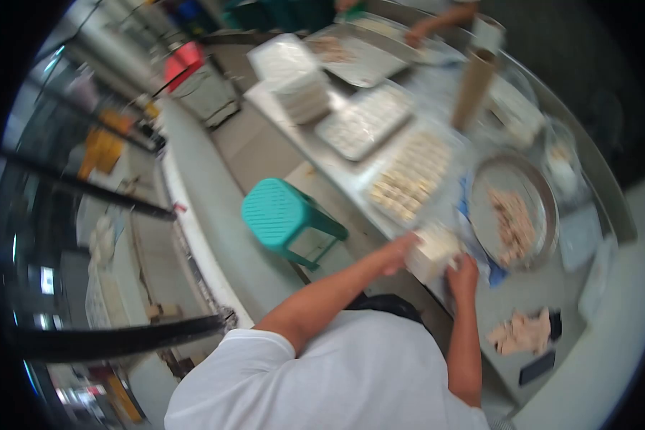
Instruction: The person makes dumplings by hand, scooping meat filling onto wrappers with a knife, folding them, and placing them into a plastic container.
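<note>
A thick, pale, square stack of dough wrappers (433, 252) is between my hands at the table's near edge, blurred by motion. My left hand (398, 254) grips its left side. At the lower right corner, my right hand (464, 274) is closed with its fingertips against the stack. Just beyond the stack lies a tray of small filled dumplings (412, 175) in rows. To the right, a round metal pan (486, 190) holds a heap of pinkish minced filling (512, 226). Blue plastic (496, 272) shows between my right hand and the pan.
Farther back are another dumpling tray (365, 120), stacked white trays (301, 93), a metal tray (369, 61) and upright cardboard tubes (474, 89). A co-worker's hand (419, 34) is across the table. A phone (537, 368) lies near right; a green stool (276, 211) stands left.
</note>
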`<state>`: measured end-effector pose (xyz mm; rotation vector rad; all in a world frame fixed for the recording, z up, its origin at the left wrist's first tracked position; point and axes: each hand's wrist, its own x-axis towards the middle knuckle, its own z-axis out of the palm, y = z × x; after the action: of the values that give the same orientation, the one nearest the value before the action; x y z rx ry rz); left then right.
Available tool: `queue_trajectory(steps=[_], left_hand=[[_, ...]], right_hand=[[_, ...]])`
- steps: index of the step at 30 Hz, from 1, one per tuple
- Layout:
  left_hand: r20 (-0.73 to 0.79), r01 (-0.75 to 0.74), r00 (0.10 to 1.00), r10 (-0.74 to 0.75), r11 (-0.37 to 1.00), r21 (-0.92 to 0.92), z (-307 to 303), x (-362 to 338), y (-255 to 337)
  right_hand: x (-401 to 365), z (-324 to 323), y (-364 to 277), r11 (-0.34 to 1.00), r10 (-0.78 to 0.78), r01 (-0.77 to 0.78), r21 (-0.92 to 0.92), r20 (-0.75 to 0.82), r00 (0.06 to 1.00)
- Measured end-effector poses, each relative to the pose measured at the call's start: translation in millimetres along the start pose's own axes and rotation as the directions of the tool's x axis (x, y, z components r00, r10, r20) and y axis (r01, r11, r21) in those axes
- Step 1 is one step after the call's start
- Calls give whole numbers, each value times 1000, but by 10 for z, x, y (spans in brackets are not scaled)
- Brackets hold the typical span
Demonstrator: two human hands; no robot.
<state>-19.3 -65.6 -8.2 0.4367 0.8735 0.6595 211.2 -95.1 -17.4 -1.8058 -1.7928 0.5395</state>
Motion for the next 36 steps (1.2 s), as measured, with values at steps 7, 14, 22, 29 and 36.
queue_trajectory(steps=[7, 14, 22, 29, 36], left_hand=[[210, 72, 974, -84, 995, 67, -230, 220, 3], [95, 84, 992, -80, 996, -37, -246, 242, 60], [-14, -8, 1000, 7, 997, -82, -152, 143, -129], [-70, -59, 996, 55, 996, -61, -107, -120, -176], [-153, -99, 984, 94, 995, -19, -33, -161, -221]], right_hand=[[342, 256, 95, 956, 146, -168, 240, 108, 983], [472, 386, -209, 601, 65, -406, 688, 465, 883], [764, 809, 130, 878, -167, -169, 448, 617, 769], [996, 1099, 580, 938, -320, 139, 317, 643, 696], [1125, 1061, 944, 937, -347, 247, 248, 586, 732]])
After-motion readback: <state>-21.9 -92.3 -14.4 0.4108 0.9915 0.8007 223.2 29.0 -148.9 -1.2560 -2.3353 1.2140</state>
